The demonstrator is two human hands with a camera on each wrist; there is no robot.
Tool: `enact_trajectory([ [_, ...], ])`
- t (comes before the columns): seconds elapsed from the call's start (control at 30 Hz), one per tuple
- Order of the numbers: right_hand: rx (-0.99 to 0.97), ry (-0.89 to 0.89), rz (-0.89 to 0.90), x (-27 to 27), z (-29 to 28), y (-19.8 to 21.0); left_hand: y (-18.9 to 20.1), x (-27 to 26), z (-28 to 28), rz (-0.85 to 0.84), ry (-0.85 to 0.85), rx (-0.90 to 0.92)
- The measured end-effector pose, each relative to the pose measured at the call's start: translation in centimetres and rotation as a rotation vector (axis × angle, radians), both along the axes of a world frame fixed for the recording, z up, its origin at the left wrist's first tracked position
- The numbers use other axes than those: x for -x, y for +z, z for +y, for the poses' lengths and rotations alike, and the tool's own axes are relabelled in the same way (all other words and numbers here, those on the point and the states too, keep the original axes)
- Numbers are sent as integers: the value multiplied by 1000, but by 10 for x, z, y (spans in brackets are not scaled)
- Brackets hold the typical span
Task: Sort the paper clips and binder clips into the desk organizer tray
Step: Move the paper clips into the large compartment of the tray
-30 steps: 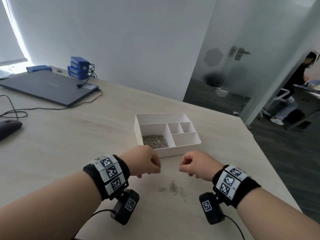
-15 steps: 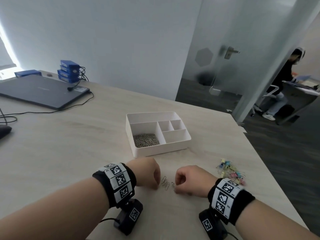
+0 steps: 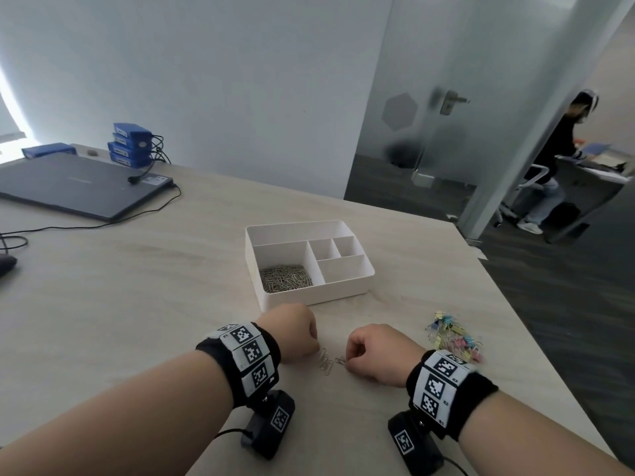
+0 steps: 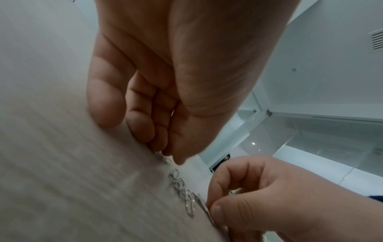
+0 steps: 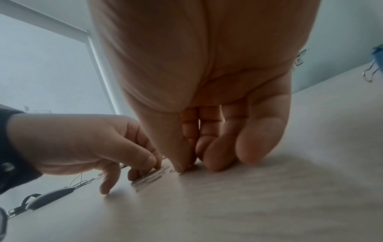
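A white organizer tray (image 3: 347, 293) stands on the table; its large left compartment holds a heap of silver paper clips (image 3: 286, 282), and the other compartments look empty. A few loose paper clips (image 3: 326, 364) lie between my hands, just in front of the tray. My left hand (image 3: 294, 333) is curled, its thumb and forefinger pinching a paper clip (image 4: 161, 155) against the table. My right hand (image 3: 370, 353) pinches another loose clip (image 5: 180, 172) at the right end of the group. A pile of coloured binder clips (image 3: 453, 339) lies right of my right hand.
A closed laptop (image 3: 79, 183) with a cable and stacked blue boxes (image 3: 132, 145) sit far left. A mouse (image 3: 5, 264) lies at the left edge. The table's right edge (image 3: 536, 324) runs close to the binder clips. A person (image 3: 556, 159) sits beyond the glass door.
Both hands have come down and towards me from near the tray onto the loose paper clips. In the last half second they barely moved.
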State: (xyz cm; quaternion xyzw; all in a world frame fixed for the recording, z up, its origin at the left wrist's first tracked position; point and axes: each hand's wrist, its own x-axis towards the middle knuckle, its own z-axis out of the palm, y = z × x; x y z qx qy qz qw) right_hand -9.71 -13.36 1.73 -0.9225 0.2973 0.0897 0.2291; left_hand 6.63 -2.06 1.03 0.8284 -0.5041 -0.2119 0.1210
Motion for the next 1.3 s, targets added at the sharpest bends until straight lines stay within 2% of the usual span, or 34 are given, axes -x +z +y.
enact_trajectory([
  [0.17,-41,-54,-47,-1,2,-4,1,11,-1,-32,-61,-34],
  [0.47,25,-14,26,-13,3,-2,4,28,-16,-178,-203,-45],
  [0.7,22,27,117,-14,3,8,13,19,-18,-39,-175,-109],
  [0.93,52,84,194,-19,9,7,14,21,-24,-33,-207,-146],
  [1.0,49,91,175,-17,9,5,13,19,-22,4,-184,-126],
  [1.1,1,64,104,-12,5,5,15,7,-16,154,-100,-68],
  [1.2,-78,-5,33,-7,-3,4,28,-14,-13,242,-17,118],
  [1.3,-138,-75,-43,-6,-11,1,45,-42,-14,217,82,309],
])
